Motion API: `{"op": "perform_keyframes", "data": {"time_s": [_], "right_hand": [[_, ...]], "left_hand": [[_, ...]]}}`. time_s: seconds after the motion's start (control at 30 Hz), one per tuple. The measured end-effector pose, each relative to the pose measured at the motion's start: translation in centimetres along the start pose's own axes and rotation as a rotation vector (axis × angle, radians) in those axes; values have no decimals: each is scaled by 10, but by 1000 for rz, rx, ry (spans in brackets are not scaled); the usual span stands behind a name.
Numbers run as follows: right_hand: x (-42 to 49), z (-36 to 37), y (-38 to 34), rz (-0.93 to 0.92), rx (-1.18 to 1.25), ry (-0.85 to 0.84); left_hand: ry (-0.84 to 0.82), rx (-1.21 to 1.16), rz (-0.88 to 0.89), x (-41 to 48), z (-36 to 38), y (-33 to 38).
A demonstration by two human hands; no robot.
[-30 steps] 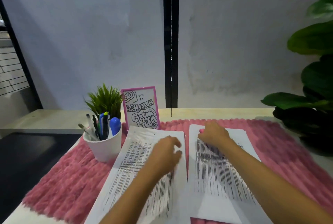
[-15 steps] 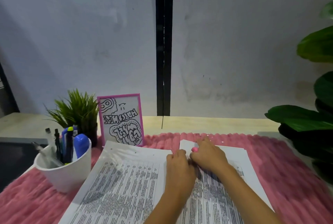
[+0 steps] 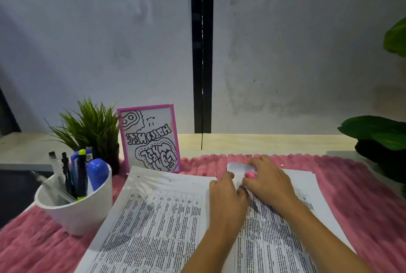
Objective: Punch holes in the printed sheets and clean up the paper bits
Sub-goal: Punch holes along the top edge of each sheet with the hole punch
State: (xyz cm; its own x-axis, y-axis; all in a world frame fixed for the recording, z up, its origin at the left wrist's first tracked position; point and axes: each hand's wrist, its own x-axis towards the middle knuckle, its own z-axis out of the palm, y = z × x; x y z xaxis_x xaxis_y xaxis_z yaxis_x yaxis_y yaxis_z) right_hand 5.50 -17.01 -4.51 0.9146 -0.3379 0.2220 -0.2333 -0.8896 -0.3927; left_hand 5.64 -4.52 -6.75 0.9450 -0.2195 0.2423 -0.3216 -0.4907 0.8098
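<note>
Two printed sheets lie side by side on a pink fluffy mat (image 3: 351, 187): the left sheet (image 3: 153, 217) and the right sheet (image 3: 307, 187). My right hand (image 3: 268, 182) grips a small pink hole punch (image 3: 250, 175) at the right sheet's top-left corner, which is lifted. Most of the punch is hidden under the fingers. My left hand (image 3: 226, 202) sits beside it with curled fingers and thumb at that sheet's left edge. A few tiny white paper bits (image 3: 281, 165) dot the mat behind the hands.
A white cup of pens (image 3: 77, 207) stands at the left, with a small green plant (image 3: 92, 127) and a pink-framed drawing (image 3: 151, 138) behind it. Large dark leaves (image 3: 377, 136) reach in from the right. The wall is close behind the desk.
My left hand left the left sheet and moved right, joining my right hand at the right sheet's top corner. The camera moved closer and turned a little left.
</note>
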Motion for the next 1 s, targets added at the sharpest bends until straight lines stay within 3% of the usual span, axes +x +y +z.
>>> {"op": "perform_keyframes", "data": {"time_s": [0.43, 0.73, 0.83, 1.0], "right_hand": [[-2, -5, 3, -42, 161, 178], [3, -16, 5, 4, 422, 387], [3, -17, 3, 4, 470, 368], [2, -16, 0, -23, 522, 267]], "left_hand": [[-14, -131, 33, 11, -5, -8], [-55, -486, 56, 24, -9, -5], [-140, -613, -21, 20, -4, -1], [-203, -587, -56, 17, 1, 1]]}}
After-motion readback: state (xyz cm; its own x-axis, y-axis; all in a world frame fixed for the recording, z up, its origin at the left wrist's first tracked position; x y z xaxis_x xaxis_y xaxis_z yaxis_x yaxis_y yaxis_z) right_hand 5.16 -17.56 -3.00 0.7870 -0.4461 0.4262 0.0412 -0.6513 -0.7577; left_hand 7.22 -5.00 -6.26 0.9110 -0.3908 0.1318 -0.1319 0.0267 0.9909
